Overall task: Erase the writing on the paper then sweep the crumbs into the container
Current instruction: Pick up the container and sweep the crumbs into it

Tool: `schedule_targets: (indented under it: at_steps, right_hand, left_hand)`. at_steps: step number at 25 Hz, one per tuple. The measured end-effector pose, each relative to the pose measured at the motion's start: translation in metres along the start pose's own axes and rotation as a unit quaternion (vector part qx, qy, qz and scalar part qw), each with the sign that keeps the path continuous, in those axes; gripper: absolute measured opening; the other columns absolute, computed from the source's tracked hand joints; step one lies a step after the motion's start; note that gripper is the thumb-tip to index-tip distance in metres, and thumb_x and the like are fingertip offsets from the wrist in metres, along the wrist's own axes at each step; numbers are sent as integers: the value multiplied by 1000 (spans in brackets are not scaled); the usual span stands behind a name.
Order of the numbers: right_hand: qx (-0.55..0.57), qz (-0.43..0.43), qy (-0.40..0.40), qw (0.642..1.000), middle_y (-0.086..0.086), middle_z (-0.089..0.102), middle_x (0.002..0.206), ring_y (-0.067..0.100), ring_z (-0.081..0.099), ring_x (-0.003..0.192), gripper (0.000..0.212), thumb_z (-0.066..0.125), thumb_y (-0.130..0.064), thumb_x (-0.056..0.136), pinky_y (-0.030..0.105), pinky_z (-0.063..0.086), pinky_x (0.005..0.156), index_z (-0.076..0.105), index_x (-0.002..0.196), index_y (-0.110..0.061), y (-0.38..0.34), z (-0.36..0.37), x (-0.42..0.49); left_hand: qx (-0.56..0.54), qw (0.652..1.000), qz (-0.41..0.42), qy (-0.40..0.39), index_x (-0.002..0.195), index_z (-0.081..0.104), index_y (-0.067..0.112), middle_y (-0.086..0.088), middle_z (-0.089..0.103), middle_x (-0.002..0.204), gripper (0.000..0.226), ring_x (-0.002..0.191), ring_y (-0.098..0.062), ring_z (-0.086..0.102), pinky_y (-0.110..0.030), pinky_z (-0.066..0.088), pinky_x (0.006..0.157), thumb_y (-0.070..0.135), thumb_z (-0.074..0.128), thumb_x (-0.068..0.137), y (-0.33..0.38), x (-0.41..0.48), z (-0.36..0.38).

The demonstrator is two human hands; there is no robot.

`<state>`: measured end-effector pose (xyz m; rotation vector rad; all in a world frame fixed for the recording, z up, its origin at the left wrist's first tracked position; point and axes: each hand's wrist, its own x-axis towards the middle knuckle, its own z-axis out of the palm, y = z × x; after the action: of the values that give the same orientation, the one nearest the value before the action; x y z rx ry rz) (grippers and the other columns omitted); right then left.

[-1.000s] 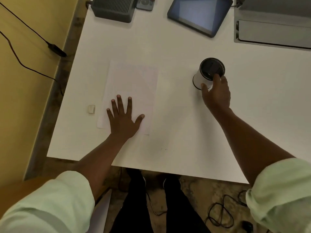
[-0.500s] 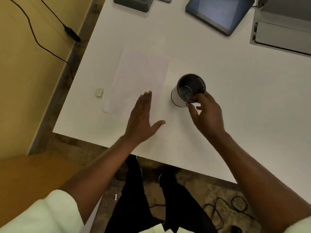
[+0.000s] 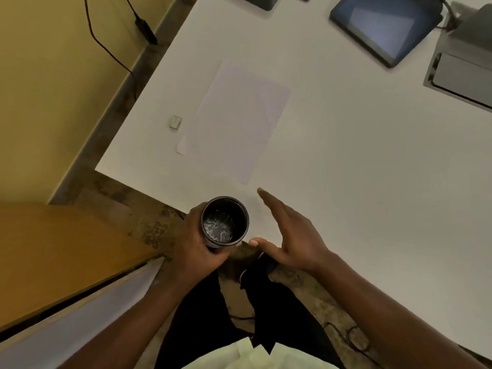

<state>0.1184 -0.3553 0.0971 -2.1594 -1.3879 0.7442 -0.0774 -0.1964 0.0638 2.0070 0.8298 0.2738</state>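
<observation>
I note the left hand [image 3: 197,246] gripping the container [image 3: 225,222] at the tabletop [image 3: 346,169] edge; right hand [image 3: 295,235] fingers [image 3: 269,201] extended flat, holding nothing

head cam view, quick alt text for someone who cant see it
The left hand holds a black cup at the near edge of a white table, the open right hand beside it. A sheet of paper and an eraser lie farther back.

Tablet [image 3: 383,27] and grey device [image 3: 463,73] — far side of white table [image 3: 372,169]
</observation>
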Motion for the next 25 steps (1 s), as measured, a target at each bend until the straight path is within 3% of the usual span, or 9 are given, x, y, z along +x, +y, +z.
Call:
schedule_targets:
  at_steps: [3, 6, 8, 11, 13, 21, 25]
  right_hand:
    - [-127, 62, -36, 989, 3, -8, 169, 20, -7, 156, 94, 34, -72, 96, 44, 11, 127, -3, 161, -15, 32, 21, -2]
    - [-217, 104, -90, 967, 9, -23, 166, 26, -22, 153, 98, 16, -77, 94, 54, 3, 124, -13, 158, -9, 46, 42, -3]
    - [-232, 109, -99, 961, 11, -25, 165, 28, -23, 152, 99, 15, -78, 94, 56, 2, 124, -15, 157, -8, 46, 52, -4]
    - [-238, 97, -99, 961, 13, -23, 165, 29, -22, 153, 99, 16, -77, 94, 56, 2, 124, -14, 158, -8, 39, 63, -4]
    - [-230, 73, -102, 965, 14, -21, 166, 29, -20, 153, 99, 18, -77, 94, 55, 3, 124, -11, 158, -7, 33, 70, -3]
    - [-220, -62, -148, 962, 12, -18, 167, 26, -19, 154, 94, 24, -73, 97, 53, 5, 125, -7, 159, -10, 19, 87, -1]
    - [-214, 25, -80, 973, 12, -17, 167, 26, -18, 154, 95, 24, -72, 97, 50, 1, 126, -9, 159, -9, 35, 75, 16]
  left_hand:
    - [-8, 1000, -8, -2, 142, 43, 46, 26, 54, 137, 99, 130, 4, 54, -12, 46, 104, 30, 103, 64, -17, -37, -6]
    - [22, 999, -31, 6, 139, 45, 43, 8, 55, 131, 93, 122, -5, 56, -10, 43, 101, 44, 97, 63, -37, -62, -3]
    - [29, 997, -75, -5, 138, 50, 35, 5, 56, 126, 91, 119, -9, 57, -14, 45, 101, 55, 92, 59, -53, -69, 2]
    - [60, 991, -114, -47, 130, 60, 23, 4, 59, 118, 88, 114, -21, 60, -34, 50, 92, 62, 87, 56, -73, -73, 11]
    - [96, 984, -128, -78, 127, 62, 19, 3, 62, 114, 87, 111, -26, 63, -36, 49, 87, 59, 90, 54, -85, -71, 20]
    - [32, 971, -217, -94, 134, 57, 35, 7, 66, 129, 97, 123, -18, 65, -49, 59, 99, 57, 99, 49, -117, -54, 65]
    - [6, 965, -251, -74, 138, 56, 25, -3, 62, 137, 100, 130, -25, 61, -49, 55, 106, 41, 102, 50, -106, -42, 74]
